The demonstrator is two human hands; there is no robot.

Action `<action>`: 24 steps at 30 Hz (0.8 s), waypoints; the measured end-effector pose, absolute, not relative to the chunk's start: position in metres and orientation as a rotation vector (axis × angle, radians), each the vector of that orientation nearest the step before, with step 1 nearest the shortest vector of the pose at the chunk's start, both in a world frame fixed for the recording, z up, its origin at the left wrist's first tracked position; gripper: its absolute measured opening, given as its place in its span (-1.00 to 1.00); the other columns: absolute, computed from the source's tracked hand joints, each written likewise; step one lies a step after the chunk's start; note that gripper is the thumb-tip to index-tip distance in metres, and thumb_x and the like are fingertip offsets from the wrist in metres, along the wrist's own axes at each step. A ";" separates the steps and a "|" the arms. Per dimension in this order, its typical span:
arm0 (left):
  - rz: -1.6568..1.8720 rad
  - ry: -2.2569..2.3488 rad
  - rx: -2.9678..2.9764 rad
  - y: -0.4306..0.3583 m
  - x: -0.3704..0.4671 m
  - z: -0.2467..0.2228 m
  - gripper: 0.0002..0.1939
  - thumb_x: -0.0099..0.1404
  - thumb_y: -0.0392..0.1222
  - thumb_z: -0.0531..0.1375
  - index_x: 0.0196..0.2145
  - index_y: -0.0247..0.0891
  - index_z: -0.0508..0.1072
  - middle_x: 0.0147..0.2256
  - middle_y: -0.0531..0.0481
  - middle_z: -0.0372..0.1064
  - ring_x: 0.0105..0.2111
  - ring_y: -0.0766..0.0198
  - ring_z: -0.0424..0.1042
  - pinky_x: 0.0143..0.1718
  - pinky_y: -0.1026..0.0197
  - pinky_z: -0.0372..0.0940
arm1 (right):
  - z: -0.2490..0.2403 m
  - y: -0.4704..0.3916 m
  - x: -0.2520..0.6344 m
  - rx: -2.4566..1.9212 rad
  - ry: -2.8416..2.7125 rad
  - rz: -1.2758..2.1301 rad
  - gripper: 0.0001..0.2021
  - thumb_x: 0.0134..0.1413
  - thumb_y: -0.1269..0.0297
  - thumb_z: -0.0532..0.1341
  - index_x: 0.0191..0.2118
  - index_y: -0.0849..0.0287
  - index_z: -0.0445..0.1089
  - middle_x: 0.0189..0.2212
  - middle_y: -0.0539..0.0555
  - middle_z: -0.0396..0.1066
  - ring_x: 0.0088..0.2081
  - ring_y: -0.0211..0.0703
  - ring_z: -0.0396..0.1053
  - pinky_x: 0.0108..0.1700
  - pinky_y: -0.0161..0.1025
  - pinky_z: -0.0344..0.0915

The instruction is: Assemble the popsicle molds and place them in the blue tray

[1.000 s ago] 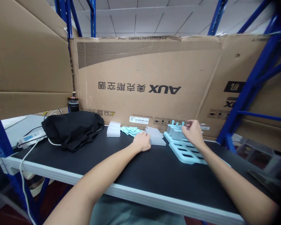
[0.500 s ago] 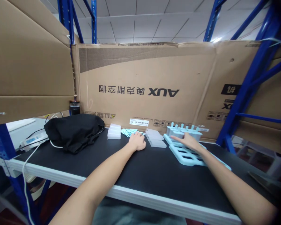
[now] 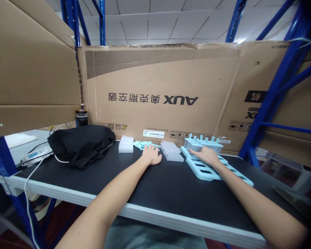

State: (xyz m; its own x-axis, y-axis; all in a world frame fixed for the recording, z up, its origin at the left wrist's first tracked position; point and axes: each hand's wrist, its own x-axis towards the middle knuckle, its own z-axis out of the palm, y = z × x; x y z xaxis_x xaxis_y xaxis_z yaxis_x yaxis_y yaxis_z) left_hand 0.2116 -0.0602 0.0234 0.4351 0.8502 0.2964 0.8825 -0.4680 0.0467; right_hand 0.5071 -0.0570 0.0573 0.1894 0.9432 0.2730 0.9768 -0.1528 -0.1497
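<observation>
My left hand rests palm down on the black table, its fingers spread over a loose pile of light-blue ice pop sticks. Its fingertips touch the pile's right end; no stick shows lifted. My right hand lies over the light-blue slotted rack, thumb stretched out left and the other fingers partly hidden. It is close against a row of translucent ice pop moulds with light-blue sticks upright in them, at the rack's back. Clear plastic mould pieces lie left and right of the pile.
A black cloth bundle lies on the left, with a power strip and cables beside it. Behind it stands a dark jar. A large cardboard sheet closes off the back, between blue shelf posts.
The view has shifted slightly. Both hands keep nearly the same places over the stick pile and the rack, and the moulds stand as before.
</observation>
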 end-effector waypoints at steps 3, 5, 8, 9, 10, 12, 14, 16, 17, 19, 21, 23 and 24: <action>-0.421 -1.544 -2.557 -0.056 0.212 0.022 -0.41 0.30 0.13 -0.14 0.09 -0.31 0.26 0.19 -0.25 0.12 0.26 0.00 -0.05 0.24 -0.19 -0.21 | 0.056 -0.055 0.508 -2.194 -1.818 -0.195 -0.31 -0.09 -0.37 -0.04 -0.42 0.26 0.41 -0.37 0.39 0.46 -0.22 0.28 0.42 -0.27 -0.03 0.27; -0.425 -1.476 -2.565 -0.053 0.213 0.022 -0.40 0.29 0.13 -0.13 0.12 -0.30 0.22 0.24 -0.23 0.04 0.28 0.03 -0.12 0.25 -0.19 -0.26 | 0.055 -0.055 0.508 -2.201 -1.807 -0.206 -0.30 -0.09 -0.37 -0.04 -0.40 0.27 0.42 -0.36 0.40 0.46 -0.23 0.29 0.42 -0.28 -0.02 0.27; -0.396 -1.410 -2.582 -0.048 0.216 0.024 -0.41 0.29 0.13 -0.12 0.12 -0.29 0.22 0.20 -0.22 0.12 0.27 0.05 -0.09 0.26 -0.20 -0.33 | 0.055 -0.056 0.508 -2.188 -1.800 -0.217 -0.29 -0.10 -0.37 -0.03 -0.37 0.29 0.43 -0.34 0.41 0.46 -0.23 0.30 0.42 -0.28 -0.02 0.27; -0.378 -1.422 -2.586 -0.048 0.216 0.025 -0.41 0.29 0.13 -0.13 0.11 -0.28 0.23 0.17 -0.22 0.18 0.26 0.04 -0.05 0.26 -0.21 -0.34 | 0.055 -0.056 0.507 -2.187 -1.796 -0.221 -0.29 -0.10 -0.37 -0.02 -0.37 0.30 0.43 -0.34 0.41 0.47 -0.22 0.30 0.42 -0.28 -0.02 0.27; -0.362 -1.444 -2.589 -0.047 0.217 0.025 -0.41 0.29 0.14 -0.14 0.10 -0.28 0.24 0.14 -0.22 0.22 0.25 0.03 -0.02 0.26 -0.21 -0.34 | 0.055 -0.057 0.507 -2.189 -1.791 -0.223 -0.28 -0.10 -0.37 -0.02 -0.36 0.30 0.43 -0.34 0.41 0.47 -0.22 0.30 0.42 -0.27 -0.03 0.27; -0.346 -1.484 -2.583 -0.047 0.217 0.026 -0.39 0.29 0.17 -0.16 0.09 -0.28 0.25 0.12 -0.22 0.25 0.23 0.02 0.01 0.25 -0.22 -0.33 | 0.056 -0.058 0.505 -2.208 -1.780 -0.219 -0.27 -0.10 -0.37 -0.01 -0.35 0.32 0.44 -0.35 0.40 0.47 -0.21 0.30 0.42 -0.25 -0.03 0.27; -0.343 -1.503 -2.567 -0.048 0.217 0.026 -0.37 0.28 0.20 -0.16 0.09 -0.28 0.25 0.12 -0.22 0.24 0.23 0.02 0.00 0.25 -0.22 -0.33 | 0.056 -0.059 0.504 -2.229 -1.777 -0.210 -0.25 -0.10 -0.37 -0.02 -0.33 0.34 0.44 -0.34 0.40 0.46 -0.19 0.29 0.42 -0.23 -0.04 0.26; -0.338 -1.499 -2.556 -0.047 0.217 0.026 -0.36 0.27 0.21 -0.16 0.09 -0.29 0.25 0.13 -0.24 0.22 0.25 0.02 -0.03 0.25 -0.21 -0.33 | 0.056 -0.059 0.504 -2.238 -1.778 -0.213 -0.24 -0.09 -0.38 -0.03 -0.31 0.36 0.43 -0.31 0.41 0.46 -0.18 0.29 0.41 -0.22 -0.04 0.26; -0.339 -1.487 -2.557 -0.047 0.217 0.026 -0.36 0.27 0.20 -0.16 0.10 -0.29 0.25 0.14 -0.24 0.21 0.25 0.02 -0.05 0.25 -0.21 -0.33 | 0.056 -0.059 0.503 -2.240 -1.777 -0.217 -0.23 -0.09 -0.38 -0.03 -0.30 0.36 0.43 -0.29 0.42 0.46 -0.17 0.29 0.41 -0.21 -0.04 0.26; -0.344 -1.456 -2.571 -0.046 0.217 0.026 -0.37 0.27 0.19 -0.14 0.11 -0.29 0.24 0.16 -0.24 0.19 0.26 0.02 -0.08 0.25 -0.21 -0.35 | 0.056 -0.058 0.504 -2.240 -1.772 -0.227 -0.22 -0.10 -0.38 -0.03 -0.28 0.37 0.43 -0.26 0.44 0.45 -0.16 0.30 0.40 -0.21 -0.03 0.25; -0.340 -1.447 -2.586 -0.045 0.217 0.026 -0.38 0.27 0.18 -0.14 0.11 -0.27 0.23 0.16 -0.23 0.19 0.26 0.02 -0.07 0.25 -0.22 -0.37 | 0.055 -0.057 0.505 -2.233 -1.769 -0.228 -0.21 -0.10 -0.39 -0.03 -0.28 0.38 0.43 -0.26 0.44 0.45 -0.17 0.30 0.40 -0.21 -0.03 0.25; -0.326 -1.464 -2.585 -0.044 0.217 0.026 -0.38 0.27 0.19 -0.14 0.10 -0.26 0.24 0.15 -0.22 0.20 0.26 0.02 -0.05 0.25 -0.22 -0.36 | 0.054 -0.056 0.506 -2.225 -1.768 -0.221 -0.22 -0.10 -0.39 -0.03 -0.28 0.38 0.43 -0.27 0.44 0.46 -0.17 0.31 0.40 -0.22 -0.03 0.25; -0.320 -1.473 -2.578 -0.043 0.217 0.025 -0.38 0.27 0.19 -0.15 0.10 -0.26 0.24 0.14 -0.22 0.21 0.25 0.02 -0.04 0.25 -0.22 -0.36 | 0.053 -0.056 0.507 -2.223 -1.767 -0.215 -0.22 -0.10 -0.39 -0.03 -0.29 0.37 0.43 -0.28 0.44 0.46 -0.17 0.30 0.40 -0.23 -0.04 0.25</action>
